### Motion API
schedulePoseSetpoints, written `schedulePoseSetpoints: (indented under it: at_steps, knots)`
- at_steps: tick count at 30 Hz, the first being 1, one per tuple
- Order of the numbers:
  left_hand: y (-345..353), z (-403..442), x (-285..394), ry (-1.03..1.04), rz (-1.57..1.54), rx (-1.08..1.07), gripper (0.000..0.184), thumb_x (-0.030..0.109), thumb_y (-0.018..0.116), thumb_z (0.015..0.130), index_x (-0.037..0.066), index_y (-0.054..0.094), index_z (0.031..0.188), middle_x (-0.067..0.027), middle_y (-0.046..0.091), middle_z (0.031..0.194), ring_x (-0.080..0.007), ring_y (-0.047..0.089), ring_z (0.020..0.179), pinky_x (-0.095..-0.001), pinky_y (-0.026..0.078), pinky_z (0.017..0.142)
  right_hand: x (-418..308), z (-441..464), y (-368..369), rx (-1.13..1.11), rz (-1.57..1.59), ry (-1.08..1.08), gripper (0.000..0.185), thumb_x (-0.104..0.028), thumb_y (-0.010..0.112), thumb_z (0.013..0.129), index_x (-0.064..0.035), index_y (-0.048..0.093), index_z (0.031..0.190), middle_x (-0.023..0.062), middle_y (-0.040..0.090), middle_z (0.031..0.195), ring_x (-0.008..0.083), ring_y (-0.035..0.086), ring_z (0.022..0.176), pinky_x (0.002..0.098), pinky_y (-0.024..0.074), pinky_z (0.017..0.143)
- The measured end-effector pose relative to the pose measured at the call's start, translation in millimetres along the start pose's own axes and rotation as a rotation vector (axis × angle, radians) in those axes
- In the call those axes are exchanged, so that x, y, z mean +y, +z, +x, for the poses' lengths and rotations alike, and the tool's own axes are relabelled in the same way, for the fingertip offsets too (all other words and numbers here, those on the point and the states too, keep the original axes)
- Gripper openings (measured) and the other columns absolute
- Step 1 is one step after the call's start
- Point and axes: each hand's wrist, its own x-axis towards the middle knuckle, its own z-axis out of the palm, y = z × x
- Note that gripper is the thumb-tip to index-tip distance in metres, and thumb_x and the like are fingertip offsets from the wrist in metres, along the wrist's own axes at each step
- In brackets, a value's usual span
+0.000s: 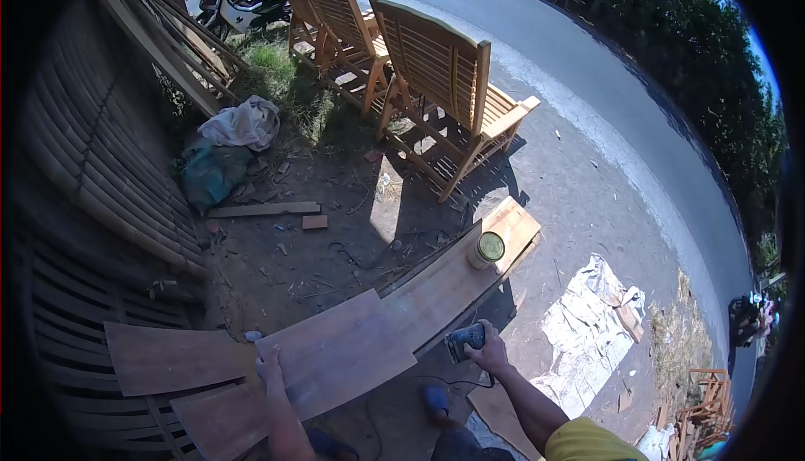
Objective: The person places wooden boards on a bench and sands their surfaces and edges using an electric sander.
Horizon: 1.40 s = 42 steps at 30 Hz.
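A flat, reddish-brown wooden panel point(340, 352) lies across a long wooden bench point(432, 293). At its left edge, my left hand point(270, 370) grips the panel, with some fingers hidden. My right hand point(489, 352) is wrapped around a dark handheld power sander point(465, 343) with a cord. The sander is held just off the panel's right side, apart from it. A round can point(486, 249) with a greenish top stands near the bench's far end. Two more thin panels, one upper point(176, 358) and one lower point(222, 419), lie left of my left hand.
Several slatted wooden chairs point(432, 67) stand beyond the bench, beside a road point(579, 67). A white sheet point(591, 318) covers ground at the right. Cord point(453, 380) trails near my foot point(436, 401). A bamboo wall point(101, 142) borders the left; sacks point(218, 172) lie near it.
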Motion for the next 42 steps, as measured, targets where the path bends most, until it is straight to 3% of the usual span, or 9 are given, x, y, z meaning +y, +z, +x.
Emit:
schedulePoseSetpoints:
  at_steps: [6,11,13,16,21,24,33,35,42]
  knots:
    - [-60,-78,74,0.183,-0.390,-0.001,0.035,0.021,0.085,0.091,-0.007,0.073,0.108,-0.0125,0.077,0.100,-0.0197,0.070,0.085,-0.0364,0.056,0.078,82,-117,-79,0.070,-0.056,0.295,0.086,-0.037,0.085,0.076,-0.0085,0.045,0.147,0.0274,0.065,0.121,0.0464,0.070,0.107,0.0544,0.0566,0.095]
    - [-84,-185,172,0.332,-0.244,0.026,0.023,0.018,0.084,0.092,0.000,0.071,0.095,-0.0024,0.067,0.081,-0.0131,0.055,0.070,-0.0345,0.047,0.065,108,-164,-112,0.011,-0.067,0.332,0.090,-0.040,0.085,0.074,-0.0089,0.044,0.147,0.0283,0.065,0.120,0.0468,0.069,0.108,0.0550,0.0564,0.096]
    - [-86,-241,214,0.408,-0.303,-0.030,0.024,0.020,0.085,0.091,0.002,0.070,0.095,0.0020,0.060,0.077,-0.0118,0.047,0.068,-0.0342,0.043,0.062,116,-165,-118,0.007,-0.010,0.361,0.090,-0.040,0.084,0.074,-0.0093,0.043,0.148,0.0284,0.065,0.121,0.0475,0.068,0.110,0.0555,0.0560,0.096]
    - [-86,-311,259,0.442,-0.242,-0.098,0.030,0.026,0.087,0.090,0.002,0.071,0.098,-0.0004,0.065,0.078,-0.0146,0.054,0.068,-0.0363,0.047,0.065,125,-161,-121,0.031,0.002,0.349,0.090,-0.041,0.084,0.074,-0.0100,0.043,0.147,0.0290,0.064,0.122,0.0480,0.068,0.112,0.0558,0.0555,0.097]
    - [-94,-350,293,0.827,-0.389,-0.032,0.039,0.032,0.090,0.087,0.003,0.071,0.106,-0.0108,0.071,0.083,-0.0240,0.068,0.077,-0.0409,0.054,0.075,122,-159,-136,0.104,0.041,0.294,0.087,-0.040,0.084,0.074,-0.0111,0.044,0.147,0.0293,0.065,0.123,0.0480,0.067,0.114,0.0560,0.0540,0.101]
    - [-105,-345,289,0.727,-0.425,-0.170,0.042,0.031,0.089,0.089,0.002,0.068,0.111,-0.0080,0.068,0.093,-0.0165,0.062,0.086,-0.0360,0.053,0.082,110,-161,-146,0.125,0.051,0.278,0.087,-0.041,0.083,0.074,-0.0081,0.046,0.145,0.0297,0.068,0.121,0.0477,0.068,0.112,0.0551,0.0538,0.101]
    - [-115,-298,207,0.702,-0.464,-0.224,0.034,0.022,0.089,0.087,0.003,0.068,0.106,-0.0055,0.070,0.085,-0.0161,0.063,0.079,-0.0367,0.053,0.077,77,-148,-147,0.158,0.062,0.134,0.082,-0.041,0.084,0.074,-0.0059,0.050,0.140,0.0295,0.069,0.119,0.0469,0.070,0.110,0.0546,0.0548,0.097]
    - [-147,-286,193,0.682,-0.186,-0.254,0.033,0.015,0.091,0.082,0.004,0.068,0.104,-0.0062,0.069,0.085,-0.0160,0.061,0.077,-0.0360,0.054,0.077,65,-144,-149,0.134,0.069,0.158,0.083,-0.041,0.084,0.074,-0.0067,0.050,0.142,0.0284,0.069,0.118,0.0461,0.069,0.112,0.0542,0.0544,0.099]
    - [-192,-224,80,0.689,0.259,-0.186,0.037,0.008,0.092,0.073,0.005,0.074,0.106,-0.0178,0.079,0.098,-0.0357,0.077,0.095,-0.0452,0.059,0.083,-14,-143,-152,0.077,0.051,-0.095,0.088,-0.042,0.086,0.076,-0.0154,0.046,0.150,0.0265,0.063,0.128,0.0461,0.068,0.115,0.0538,0.0563,0.100]
